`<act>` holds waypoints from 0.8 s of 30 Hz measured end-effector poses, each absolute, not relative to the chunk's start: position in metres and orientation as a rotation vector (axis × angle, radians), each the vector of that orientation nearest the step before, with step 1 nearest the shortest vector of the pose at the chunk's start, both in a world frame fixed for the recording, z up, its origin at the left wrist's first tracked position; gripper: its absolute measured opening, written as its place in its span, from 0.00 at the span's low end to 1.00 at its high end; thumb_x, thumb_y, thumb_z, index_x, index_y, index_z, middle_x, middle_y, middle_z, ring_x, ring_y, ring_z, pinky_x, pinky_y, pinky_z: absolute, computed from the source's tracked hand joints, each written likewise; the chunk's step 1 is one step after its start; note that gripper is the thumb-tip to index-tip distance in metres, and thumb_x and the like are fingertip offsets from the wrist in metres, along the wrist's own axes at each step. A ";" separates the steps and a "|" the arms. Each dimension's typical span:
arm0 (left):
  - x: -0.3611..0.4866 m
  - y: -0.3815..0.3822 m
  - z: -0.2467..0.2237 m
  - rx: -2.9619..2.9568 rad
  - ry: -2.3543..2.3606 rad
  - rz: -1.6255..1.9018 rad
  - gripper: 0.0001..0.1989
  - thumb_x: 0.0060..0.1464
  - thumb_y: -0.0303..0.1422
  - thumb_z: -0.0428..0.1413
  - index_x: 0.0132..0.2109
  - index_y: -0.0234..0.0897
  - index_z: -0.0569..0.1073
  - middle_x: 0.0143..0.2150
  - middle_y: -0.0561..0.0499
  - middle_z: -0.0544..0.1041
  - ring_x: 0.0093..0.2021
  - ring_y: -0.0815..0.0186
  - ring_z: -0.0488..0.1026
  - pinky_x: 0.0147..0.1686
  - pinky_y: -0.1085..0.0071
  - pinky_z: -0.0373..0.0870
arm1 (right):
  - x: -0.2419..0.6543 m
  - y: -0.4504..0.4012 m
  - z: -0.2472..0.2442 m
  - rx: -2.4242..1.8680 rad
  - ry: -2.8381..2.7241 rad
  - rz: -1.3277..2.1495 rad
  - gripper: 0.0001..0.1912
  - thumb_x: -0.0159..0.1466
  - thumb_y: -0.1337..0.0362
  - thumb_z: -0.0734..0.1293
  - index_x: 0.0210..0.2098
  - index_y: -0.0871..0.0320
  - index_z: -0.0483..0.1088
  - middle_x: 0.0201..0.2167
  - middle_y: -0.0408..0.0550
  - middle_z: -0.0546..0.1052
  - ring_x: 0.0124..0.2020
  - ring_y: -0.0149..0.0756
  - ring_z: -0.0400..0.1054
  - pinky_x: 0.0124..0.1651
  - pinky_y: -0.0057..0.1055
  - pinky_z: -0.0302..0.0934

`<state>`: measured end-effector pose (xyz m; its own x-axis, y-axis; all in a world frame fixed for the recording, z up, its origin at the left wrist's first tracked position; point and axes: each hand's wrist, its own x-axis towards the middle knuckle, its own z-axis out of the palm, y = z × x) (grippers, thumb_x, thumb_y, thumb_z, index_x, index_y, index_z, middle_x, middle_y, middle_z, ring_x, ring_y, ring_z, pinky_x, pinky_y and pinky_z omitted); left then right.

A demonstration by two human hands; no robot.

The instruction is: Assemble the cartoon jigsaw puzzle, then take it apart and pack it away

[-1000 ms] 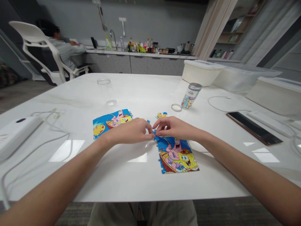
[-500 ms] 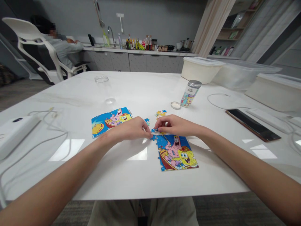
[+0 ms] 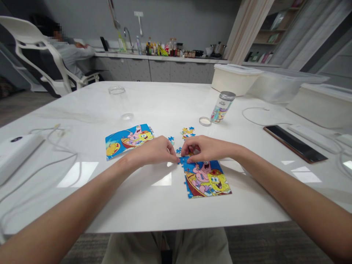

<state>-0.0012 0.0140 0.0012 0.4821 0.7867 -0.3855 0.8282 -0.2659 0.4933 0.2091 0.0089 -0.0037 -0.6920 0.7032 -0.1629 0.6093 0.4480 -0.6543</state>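
A partly joined jigsaw puzzle (image 3: 207,179) with a pink and a yellow cartoon figure in a boat lies on the white table. My left hand (image 3: 162,150) pinches a small blue puzzle piece (image 3: 178,160) beside the puzzle's upper left corner. My right hand (image 3: 205,148) is curled over the top edge, thumb and fingertips pressed on blue pieces at that corner. How far these pieces interlock cannot be made out. Loose pieces (image 3: 188,131) lie just beyond my hands. Left of them, a picture card (image 3: 129,140) shows the same scene, partly covered by my left hand.
A printed canister (image 3: 222,107) stands behind my right hand, a round lid (image 3: 205,121) beside it. Farther left is a clear jar (image 3: 117,102). A phone (image 3: 295,143), cables, a power strip (image 3: 20,148) and storage boxes (image 3: 236,79) occupy the sides. A person sits at the back left.
My right hand has shifted slightly towards me, from loose pieces above the puzzle onto its upper left corner. Blue pieces now sit together there. My left hand stays nearly in place.
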 end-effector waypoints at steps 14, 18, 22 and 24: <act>-0.003 0.016 0.000 2.099 1.243 -0.040 0.20 0.41 0.46 0.61 0.41 0.42 0.77 0.28 0.54 0.75 0.25 0.68 0.66 0.23 0.73 0.57 | 0.209 0.009 -0.005 -1.184 -2.554 1.078 0.10 0.56 0.61 0.69 0.38 0.56 0.74 0.40 0.48 0.75 0.35 0.34 0.66 0.36 0.31 0.60; -0.003 0.016 -0.001 2.117 1.221 -0.024 0.16 0.43 0.43 0.61 0.40 0.42 0.77 0.27 0.55 0.73 0.24 0.70 0.65 0.23 0.73 0.55 | 0.209 0.009 -0.005 -1.185 -2.544 1.100 0.11 0.56 0.61 0.69 0.38 0.57 0.73 0.40 0.48 0.75 0.35 0.34 0.66 0.36 0.31 0.60; -0.003 0.017 -0.005 2.141 1.228 -0.019 0.16 0.45 0.44 0.60 0.40 0.41 0.76 0.25 0.55 0.73 0.22 0.70 0.64 0.22 0.73 0.55 | 0.209 0.009 -0.006 -1.193 -2.529 1.112 0.12 0.56 0.60 0.69 0.39 0.57 0.73 0.40 0.48 0.76 0.35 0.34 0.66 0.36 0.31 0.60; -0.003 0.017 -0.006 2.150 1.245 -0.034 0.17 0.45 0.45 0.59 0.40 0.41 0.76 0.25 0.54 0.73 0.22 0.70 0.64 0.22 0.73 0.55 | 0.209 0.010 -0.006 -1.192 -2.525 1.120 0.12 0.56 0.60 0.69 0.39 0.57 0.73 0.40 0.48 0.76 0.35 0.34 0.66 0.36 0.31 0.60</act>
